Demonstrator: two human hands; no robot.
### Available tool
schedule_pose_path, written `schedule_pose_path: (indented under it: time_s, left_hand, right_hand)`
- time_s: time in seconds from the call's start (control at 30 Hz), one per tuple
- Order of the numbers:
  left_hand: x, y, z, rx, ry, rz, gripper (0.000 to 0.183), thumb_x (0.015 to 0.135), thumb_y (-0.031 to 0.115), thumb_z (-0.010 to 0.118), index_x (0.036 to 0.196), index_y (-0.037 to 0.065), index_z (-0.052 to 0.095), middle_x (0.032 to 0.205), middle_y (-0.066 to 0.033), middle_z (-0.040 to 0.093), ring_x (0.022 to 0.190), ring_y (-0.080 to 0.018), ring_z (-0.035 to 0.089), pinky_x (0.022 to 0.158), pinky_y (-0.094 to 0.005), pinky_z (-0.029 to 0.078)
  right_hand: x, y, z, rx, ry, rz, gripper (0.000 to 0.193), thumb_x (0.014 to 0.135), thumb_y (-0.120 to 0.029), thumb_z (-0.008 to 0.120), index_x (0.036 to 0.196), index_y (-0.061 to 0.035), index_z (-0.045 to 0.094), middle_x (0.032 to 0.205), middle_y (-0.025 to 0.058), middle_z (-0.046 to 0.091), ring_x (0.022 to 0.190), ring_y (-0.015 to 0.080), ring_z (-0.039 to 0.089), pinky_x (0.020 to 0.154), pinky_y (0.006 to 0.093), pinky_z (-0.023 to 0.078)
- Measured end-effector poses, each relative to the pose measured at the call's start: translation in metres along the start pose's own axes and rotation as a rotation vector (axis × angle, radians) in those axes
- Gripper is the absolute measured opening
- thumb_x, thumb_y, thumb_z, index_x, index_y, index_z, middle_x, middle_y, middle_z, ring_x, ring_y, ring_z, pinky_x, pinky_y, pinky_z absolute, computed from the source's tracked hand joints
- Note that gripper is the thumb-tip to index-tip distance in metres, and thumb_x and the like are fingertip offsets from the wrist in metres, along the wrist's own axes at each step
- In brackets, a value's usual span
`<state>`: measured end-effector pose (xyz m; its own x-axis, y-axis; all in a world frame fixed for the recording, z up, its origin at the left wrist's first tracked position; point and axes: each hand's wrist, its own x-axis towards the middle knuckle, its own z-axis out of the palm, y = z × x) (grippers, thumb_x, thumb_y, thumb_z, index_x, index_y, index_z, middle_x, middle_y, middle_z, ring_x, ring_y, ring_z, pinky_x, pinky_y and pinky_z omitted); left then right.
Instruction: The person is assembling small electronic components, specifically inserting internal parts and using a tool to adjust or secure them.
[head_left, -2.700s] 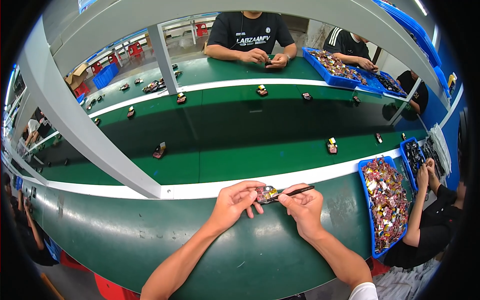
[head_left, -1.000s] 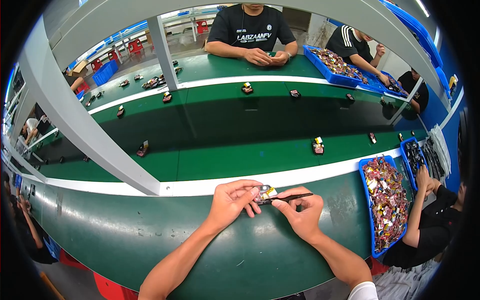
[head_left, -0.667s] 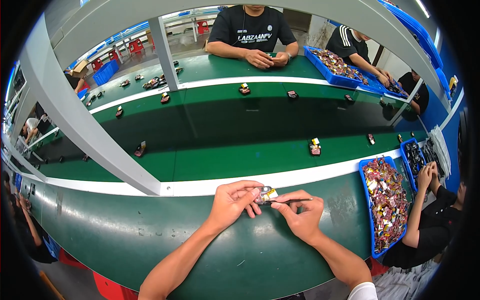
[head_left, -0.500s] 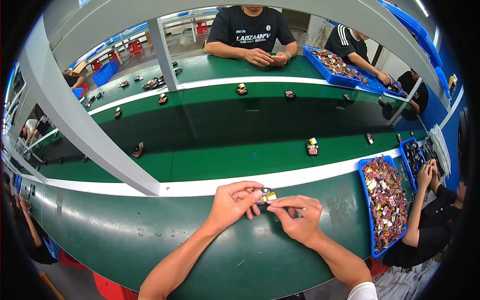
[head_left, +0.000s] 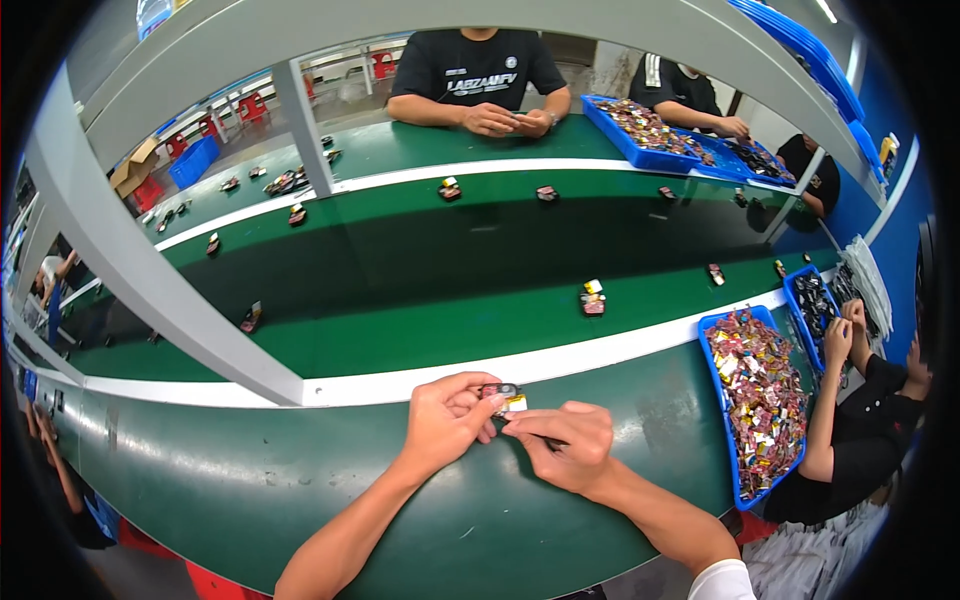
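Your two hands meet near the middle of the view, above the green table (head_left: 400, 520). Your left hand (head_left: 445, 418) has its grip closed on a small device (head_left: 513, 402), dark-cased with white and yellow parts showing, its thumb on top and fingers behind. The device is held up, just on your side of the white rail (head_left: 480, 376). Your right hand (head_left: 568, 443) has its grip drawn into a tight pinch, the fingertips touching the device's lower right edge; a slim dark tool (head_left: 553, 443) shows only partly under the curled fingers. To your right, a blue tray (head_left: 728, 440) is heaped with small red, yellow and white parts. Next to it, a co-worker's hands (head_left: 845, 335) are at a smaller blue tray of black pieces. Beyond the rail runs a green belt (head_left: 400, 330) dotted with similar devices, the nearest (head_left: 593, 300) ahead and slightly right.
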<state>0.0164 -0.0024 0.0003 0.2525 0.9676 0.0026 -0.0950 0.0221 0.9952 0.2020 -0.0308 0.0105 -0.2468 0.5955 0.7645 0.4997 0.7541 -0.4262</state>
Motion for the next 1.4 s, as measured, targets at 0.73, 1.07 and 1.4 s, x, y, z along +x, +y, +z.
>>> schedule_pose_path:
  time_s: [0.73, 1.07, 1.4]
  left_hand:
    - [0.081, 0.014, -0.124, 1.064, 0.717, 0.125, 0.026, 0.093, 0.014, 0.065, 0.110, -0.006, 0.067, 0.100, -0.0196, 0.062, 0.074, -0.0320, 0.069, 0.061, -0.0415, 0.056]
    - [0.082, 0.026, -0.088, 1.119, 0.713, 0.388, 0.029, 0.089, 0.007, 0.064, 0.118, 0.000, 0.064, 0.114, -0.0167, 0.059, 0.080, -0.0322, 0.064, 0.075, -0.0418, 0.051]
    - [0.088, 0.023, -0.081, 1.062, 0.622, 0.433, 0.030, 0.085, 0.001, 0.065, 0.115, -0.001, 0.065, 0.111, -0.0144, 0.061, 0.060, -0.0214, 0.054, 0.066, -0.0367, 0.048]
  right_hand:
    - [-0.004, 0.016, 0.006, 0.042, 0.156, -0.002, 0.017, 0.070, -0.003, 0.084, 0.083, -0.0067, 0.074, 0.086, 0.0020, 0.077, 0.048, 0.0119, 0.057, 0.045, 0.0237, 0.038]
    - [-0.007, 0.020, 0.008, 0.044, 0.151, -0.006, 0.017, 0.071, -0.005, 0.084, 0.084, -0.0075, 0.073, 0.086, 0.0008, 0.076, 0.045, 0.0125, 0.052, 0.044, 0.0247, 0.038]
    - [-0.007, 0.017, 0.007, 0.055, 0.128, 0.024, 0.017, 0.073, -0.004, 0.080, 0.086, -0.0083, 0.071, 0.086, 0.0002, 0.074, 0.048, 0.0165, 0.052, 0.047, 0.0272, 0.041]
